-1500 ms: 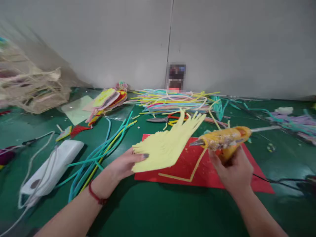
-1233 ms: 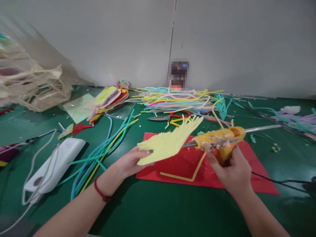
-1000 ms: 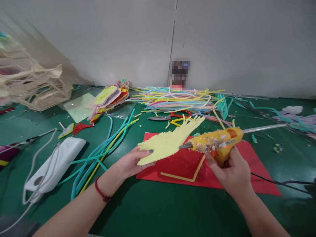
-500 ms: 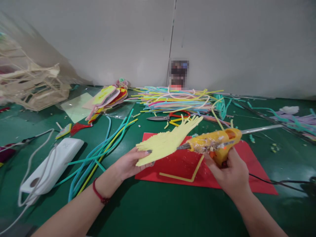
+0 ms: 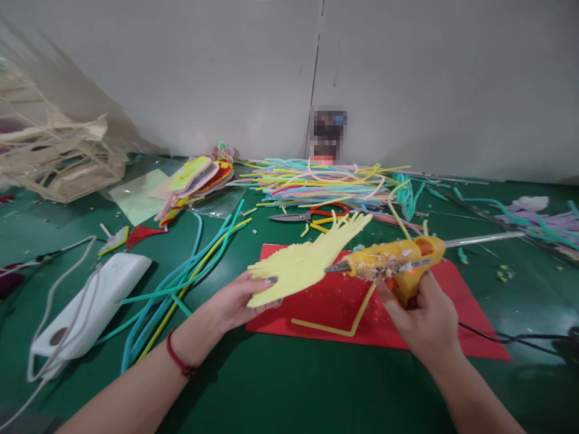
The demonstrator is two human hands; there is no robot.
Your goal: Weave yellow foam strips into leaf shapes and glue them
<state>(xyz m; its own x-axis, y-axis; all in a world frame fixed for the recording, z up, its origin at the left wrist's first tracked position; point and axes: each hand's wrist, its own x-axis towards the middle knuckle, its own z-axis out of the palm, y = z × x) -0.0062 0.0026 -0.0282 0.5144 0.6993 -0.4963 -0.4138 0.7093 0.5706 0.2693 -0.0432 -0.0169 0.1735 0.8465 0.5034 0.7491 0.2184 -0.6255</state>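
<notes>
Before a grey wall [image 5: 190,72], our green desk [image 5: 289,386] carries a red sheet [image 5: 325,306]; our left hand [image 5: 237,301] pinches a yellow fringed piece [image 5: 301,265], our right hand [image 5: 427,319] grips a glue gun [image 5: 384,259].

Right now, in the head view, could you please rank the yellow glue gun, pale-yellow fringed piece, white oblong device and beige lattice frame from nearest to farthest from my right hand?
1. Glue gun: in the right hand.
2. Fringed piece: left, in the left hand.
3. White device: far left.
4. Lattice frame: far back left.
</notes>
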